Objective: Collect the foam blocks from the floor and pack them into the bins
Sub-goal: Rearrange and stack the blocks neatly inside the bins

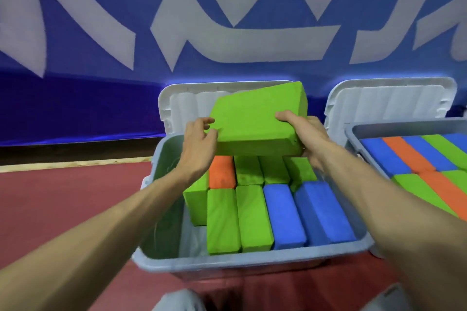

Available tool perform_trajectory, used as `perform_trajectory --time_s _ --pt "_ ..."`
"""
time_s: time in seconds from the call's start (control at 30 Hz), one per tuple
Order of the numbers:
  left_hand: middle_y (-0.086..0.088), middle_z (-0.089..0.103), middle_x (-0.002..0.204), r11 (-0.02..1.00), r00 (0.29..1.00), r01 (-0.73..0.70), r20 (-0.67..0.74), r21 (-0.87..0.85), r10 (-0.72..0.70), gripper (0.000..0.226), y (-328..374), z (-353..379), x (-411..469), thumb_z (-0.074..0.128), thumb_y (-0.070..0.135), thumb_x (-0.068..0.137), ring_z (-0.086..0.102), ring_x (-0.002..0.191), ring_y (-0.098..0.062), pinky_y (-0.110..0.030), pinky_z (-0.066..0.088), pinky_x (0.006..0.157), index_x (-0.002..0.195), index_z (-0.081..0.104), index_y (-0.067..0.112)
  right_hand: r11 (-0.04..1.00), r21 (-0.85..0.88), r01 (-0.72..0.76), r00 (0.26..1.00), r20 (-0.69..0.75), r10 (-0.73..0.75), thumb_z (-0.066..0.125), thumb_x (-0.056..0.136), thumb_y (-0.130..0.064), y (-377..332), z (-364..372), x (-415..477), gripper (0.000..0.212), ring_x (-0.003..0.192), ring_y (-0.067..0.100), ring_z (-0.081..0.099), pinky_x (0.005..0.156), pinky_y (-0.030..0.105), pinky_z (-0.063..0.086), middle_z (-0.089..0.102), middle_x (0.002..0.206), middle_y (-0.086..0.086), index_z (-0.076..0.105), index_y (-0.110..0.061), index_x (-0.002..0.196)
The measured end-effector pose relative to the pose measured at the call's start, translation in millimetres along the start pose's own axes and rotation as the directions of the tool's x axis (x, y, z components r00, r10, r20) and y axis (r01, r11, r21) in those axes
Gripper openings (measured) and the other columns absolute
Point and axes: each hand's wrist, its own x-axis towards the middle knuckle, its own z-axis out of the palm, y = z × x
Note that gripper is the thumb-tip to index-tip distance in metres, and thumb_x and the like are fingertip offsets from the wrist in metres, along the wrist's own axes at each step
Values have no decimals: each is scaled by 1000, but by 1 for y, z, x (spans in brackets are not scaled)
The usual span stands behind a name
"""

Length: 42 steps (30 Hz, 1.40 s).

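Observation:
A large green foam block [255, 118] hangs tilted above the open grey bin [227, 261] in front of me. My right hand [307, 137] grips its right end, thumb on top and fingers underneath. My left hand [199, 145] is at its left edge, fingers curled against the side. Inside the bin lie several packed blocks: green ones [237, 219], two blue ones [303, 212] and an orange one [222, 171]. The bin's left side holds an empty gap.
A second grey bin [353, 129] at the right is full of blue, orange and green blocks. Both bins' lids [177, 101] stand open against the blue banner wall behind. Red floor lies to the left. My knees show at the bottom edge.

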Motion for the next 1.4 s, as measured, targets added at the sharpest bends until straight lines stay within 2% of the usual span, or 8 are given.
perform_trajectory --time_s 0.23,0.37,0.47,0.57,0.7,0.93,1.13,1.4 --pt "-7 40 131 977 992 90 65 195 -104 37 -39 -66 -18 47 36 97 31 127 -27 -41 24 112 133 48 31 960 -247 134 974 211 -81 72 45 -70 -14 56 -26 80 93 23 67 90 45 54 71 102 2 68 -16 103" --pt "-3 37 134 971 990 73 99 230 -98 41 -44 -82 -30 50 43 95 29 128 -24 -42 23 112 136 45 36 959 -258 113 926 376 -8 68 69 -58 -17 73 -37 52 76 22 66 65 37 56 71 93 4 69 -17 102" --pt "-1 35 136 980 971 107 193 170 -140 44 -50 -86 -35 51 50 92 26 132 -24 -47 22 114 135 44 43 923 -359 138 897 441 37 68 58 -66 -19 85 -44 71 83 25 67 67 42 55 69 104 8 64 -19 111" --pt "3 40 137 979 939 173 282 112 -198 57 -53 -85 -42 48 72 74 34 134 -19 -47 29 113 129 44 57 905 -389 173 882 471 34 65 72 -57 -22 92 -52 53 76 25 66 60 40 55 66 97 9 60 -17 107" --pt "6 56 133 968 884 242 427 -66 -192 45 -55 -81 -49 50 52 94 56 115 -7 -32 49 96 138 42 47 848 -486 212 882 469 49 61 76 -64 -20 97 -65 58 78 25 68 50 39 55 65 100 7 56 -17 110" --pt "-4 59 123 881 834 450 423 -148 -355 41 -67 -82 -54 37 57 97 61 108 -28 -46 55 85 133 48 40 740 -623 253 843 517 148 71 73 -61 7 118 -88 90 89 23 68 60 46 60 58 119 2 25 -23 140" --pt "2 65 102 810 773 573 413 -127 -482 47 -90 -83 -67 43 71 87 66 95 -22 -48 54 85 108 51 31 694 -653 303 778 590 215 55 96 -18 38 140 -80 67 85 39 69 75 52 58 61 110 22 13 -16 149" --pt "-2 63 116 802 728 595 462 -55 -507 76 -117 -61 -67 72 64 68 64 104 -21 -50 50 96 121 41 19 499 -718 485 754 633 178 50 94 -11 65 137 -60 47 91 19 53 62 21 45 55 108 1 44 -13 140"
